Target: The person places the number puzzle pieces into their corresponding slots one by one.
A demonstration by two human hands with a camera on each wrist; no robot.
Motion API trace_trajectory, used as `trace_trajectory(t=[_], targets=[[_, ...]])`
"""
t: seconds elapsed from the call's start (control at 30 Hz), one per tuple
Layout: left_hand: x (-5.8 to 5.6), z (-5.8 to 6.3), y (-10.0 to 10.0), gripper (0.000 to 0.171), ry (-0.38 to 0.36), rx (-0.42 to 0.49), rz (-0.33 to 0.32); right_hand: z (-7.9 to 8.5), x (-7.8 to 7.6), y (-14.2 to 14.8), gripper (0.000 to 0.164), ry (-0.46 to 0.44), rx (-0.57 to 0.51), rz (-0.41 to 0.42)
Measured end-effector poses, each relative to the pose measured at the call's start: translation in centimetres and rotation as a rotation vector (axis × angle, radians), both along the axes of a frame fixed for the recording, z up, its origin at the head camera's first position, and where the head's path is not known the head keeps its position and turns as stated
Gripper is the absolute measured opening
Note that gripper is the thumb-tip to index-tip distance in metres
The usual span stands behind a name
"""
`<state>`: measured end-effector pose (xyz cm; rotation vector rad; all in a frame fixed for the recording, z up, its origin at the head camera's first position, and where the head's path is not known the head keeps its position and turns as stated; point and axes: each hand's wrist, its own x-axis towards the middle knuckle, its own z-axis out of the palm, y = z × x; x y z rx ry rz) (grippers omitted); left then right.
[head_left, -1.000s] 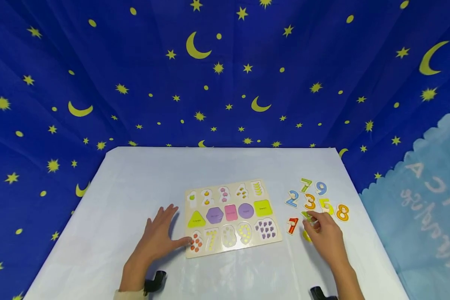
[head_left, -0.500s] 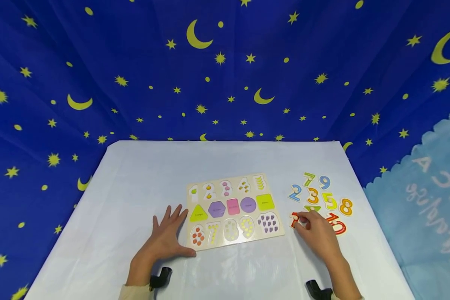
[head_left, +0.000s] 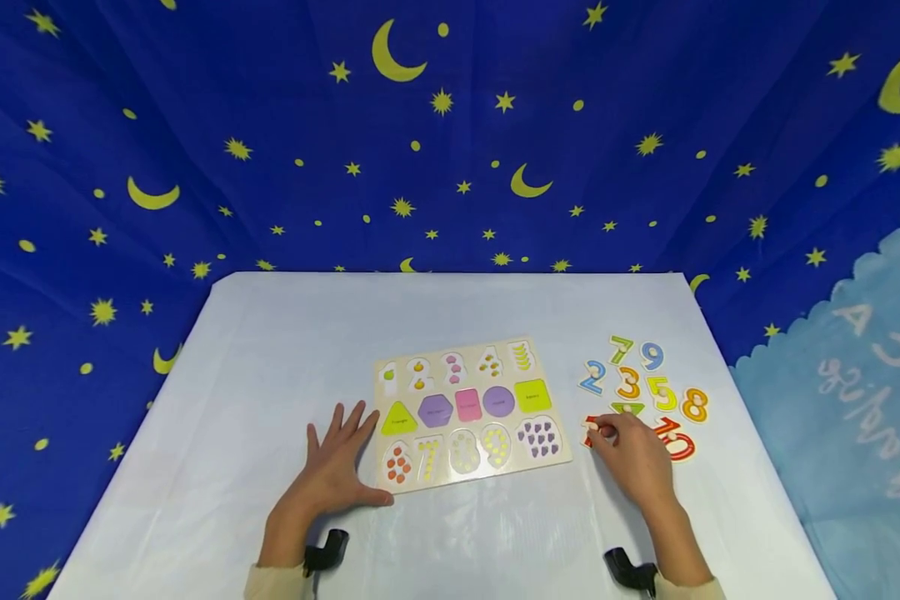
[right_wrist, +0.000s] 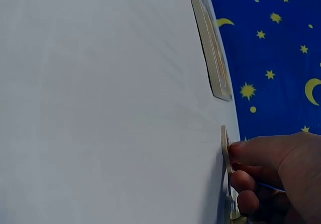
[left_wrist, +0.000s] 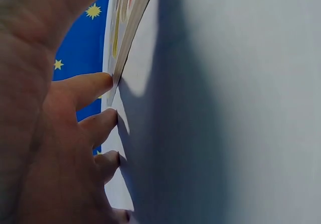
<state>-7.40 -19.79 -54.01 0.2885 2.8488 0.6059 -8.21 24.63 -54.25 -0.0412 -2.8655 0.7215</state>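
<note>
A wooden number puzzle board [head_left: 450,479], with fruit pictures in its number recesses and a middle row of coloured shapes, lies flat on the table. My left hand [head_left: 330,475] is spread at its left side, with a fingertip at the edge and the thumb by the near corner. Right of the board, my right hand [head_left: 636,458] pinches the red number 1 piece [head_left: 588,423] between thumb and fingers, partly hiding it. In the right wrist view, that piece [right_wrist: 224,146] stands close to the table; whether it is lifted cannot be told.
Several number pieces lie around the right hand, among them a blue 2 [head_left: 592,377], an orange 3 [head_left: 627,382], an orange 8 [head_left: 694,405] and a red 10 [head_left: 678,442]. A green piece [head_left: 627,408] is partly covered by the hand. A starry blue curtain [head_left: 450,192] hangs behind the table.
My right hand has moved left from the green piece to the red 1 and pinches it, uncovering the red 10. My left thumb has shifted from the board's face to its near corner.
</note>
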Motion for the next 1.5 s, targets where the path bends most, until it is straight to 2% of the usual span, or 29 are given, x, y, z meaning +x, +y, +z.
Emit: trace_trajectory(t=[0.33, 0.6, 0.97, 1.2, 1.5], targets=[[0.2, -0.2, -0.1, 0.131, -0.026, 0.018, 0.01, 0.0, 0.1, -0.1, 0.018, 0.031, 0.006, -0.002], [0.2, -0.2, -0.3, 0.133, 0.01, 0.023, 0.009, 0.6, -0.6, -0.3, 0.016, 0.09, -0.003, 0.048], [0.3, -0.2, -0.6, 0.131, 0.002, 0.042, 0.01, 1.0, -1.8, -1.6, 0.021, 0.029, -0.021, 0.069], [0.1, -0.6, -0.5, 0.132, 0.014, 0.061, 0.006, 1.2, -2.7, -2.4, 0.019, 0.037, -0.042, 0.108], [0.2, -0.7, -0.7, 0.131, 0.034, 0.08, 0.007, 2.0, -3.6, -4.2, 0.021, 0.004, -0.05, 0.131]])
